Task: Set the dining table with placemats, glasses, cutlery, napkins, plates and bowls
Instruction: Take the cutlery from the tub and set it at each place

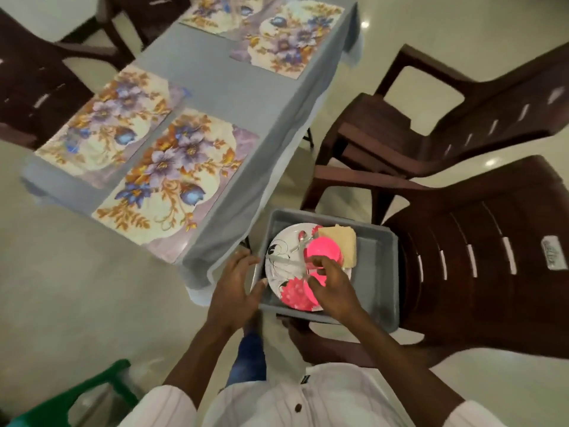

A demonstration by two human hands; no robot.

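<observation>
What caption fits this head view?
Placemats laid, left hand by the grey tub, right hand among its plate and pink bowls.

My table (200, 57) is covered by a grey cloth (271, 134) that hangs over its edges. Flat on the cloth lie four floral mats: the near-left placemat (114, 118) beside the near-right placemat (175, 177), and the far-left placemat (209, 10) (cut off at the top of my view) beside the far-right placemat (286, 38).
</observation>
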